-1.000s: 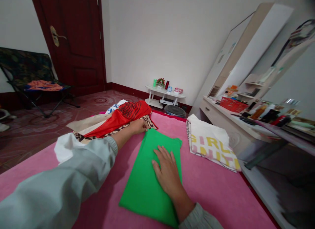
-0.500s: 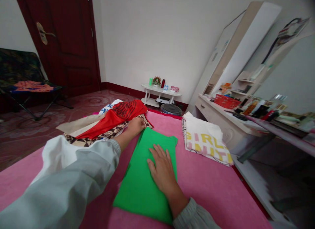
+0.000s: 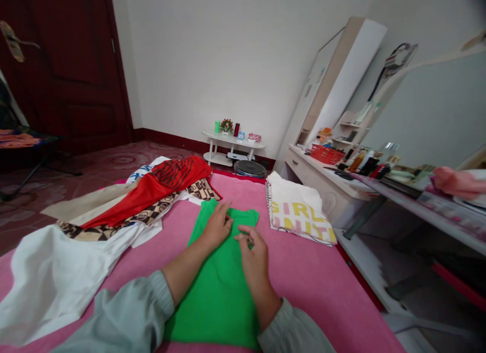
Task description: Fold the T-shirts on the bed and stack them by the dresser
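Note:
A folded green garment [image 3: 216, 292] lies lengthwise before me on a pink bed cover [image 3: 304, 292]. Over its far half is my left hand [image 3: 218, 225], fingers apart and pointing forward, nothing in them. My right hand [image 3: 255, 252] is beside it on the right, above the garment, with loosely curved fingers and a gap at the thumb; it holds nothing. Whether the fingertips touch the cloth is unclear. A neckline edge shows at the garment's far end.
To the left lie a red garment [image 3: 152, 191], a brown checked one [image 3: 203, 189] and a white one [image 3: 56, 282], overlapping. A folded white shirt with yellow letters [image 3: 299, 206] is at the right, near a dressing table [image 3: 326, 183]. A small white table [image 3: 233, 136] stands by the wall.
My left hand has left the garment's far left corner and moved right onto its middle. The right hand has lifted from lying flat and curved its fingers. The view has turned right.

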Demonstrator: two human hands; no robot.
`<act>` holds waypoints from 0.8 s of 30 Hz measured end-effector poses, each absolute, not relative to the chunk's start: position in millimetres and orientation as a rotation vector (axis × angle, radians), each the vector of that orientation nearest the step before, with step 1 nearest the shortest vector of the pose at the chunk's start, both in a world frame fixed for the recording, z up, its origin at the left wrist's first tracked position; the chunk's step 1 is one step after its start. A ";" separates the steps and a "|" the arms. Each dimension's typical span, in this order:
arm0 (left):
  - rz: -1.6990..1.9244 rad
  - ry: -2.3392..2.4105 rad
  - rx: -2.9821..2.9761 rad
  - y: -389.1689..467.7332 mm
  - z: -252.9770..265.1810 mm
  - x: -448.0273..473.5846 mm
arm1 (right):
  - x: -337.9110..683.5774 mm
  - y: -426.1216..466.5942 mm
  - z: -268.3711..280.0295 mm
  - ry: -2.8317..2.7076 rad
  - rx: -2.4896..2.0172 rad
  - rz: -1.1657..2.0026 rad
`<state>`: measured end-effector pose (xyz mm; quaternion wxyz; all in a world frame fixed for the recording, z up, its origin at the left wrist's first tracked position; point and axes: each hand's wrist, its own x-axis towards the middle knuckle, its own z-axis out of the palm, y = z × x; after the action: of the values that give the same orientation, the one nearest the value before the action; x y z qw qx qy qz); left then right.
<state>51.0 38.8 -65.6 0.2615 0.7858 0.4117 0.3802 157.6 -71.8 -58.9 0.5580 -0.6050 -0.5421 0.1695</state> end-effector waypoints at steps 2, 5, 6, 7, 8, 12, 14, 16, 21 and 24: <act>0.993 1.099 2.245 41.0 -66.3 51.2 | 171.6 -62.7 -64.1 -1.105 -1.427 0.397; 0.883 1.156 2.334 42.0 -65.7 52.8 | 192.6 -45.1 -72.7 -1.004 -1.442 0.381; 0.855 1.183 2.335 41.7 -65.6 53.3 | 198.3 -39.1 -75.5 -1.004 -1.452 0.391; 0.838 1.202 2.331 41.3 -65.6 53.6 | 203.1 -33.5 -78.1 -1.010 -1.470 0.404; 0.832 1.213 2.327 40.8 -65.6 53.8 | 206.6 -28.6 -80.1 -1.022 -1.495 0.414; 0.868 1.181 2.293 38.9 -64.6 52.6 | 206.7 -21.5 -79.2 -1.109 -1.646 0.336; 0.922 1.113 2.285 37.7 -63.3 51.3 | 199.5 -26.5 -73.4 -1.248 -1.675 0.244; 0.947 1.032 2.322 36.3 -61.8 50.0 | 190.3 -34.3 -66.4 -1.449 -1.628 0.179; 0.824 0.962 2.468 34.4 -60.7 48.8 | 186.5 -42.9 -52.7 -1.458 -1.469 0.220; 0.880 1.003 2.426 34.9 -63.2 48.6 | 208.8 -35.9 -44.3 -1.213 -1.449 0.224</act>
<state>48.6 34.9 -63.2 0.1854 0.8609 0.3561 0.3125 208.8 -35.9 -44.3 0.5803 -0.6202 -0.5191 0.0959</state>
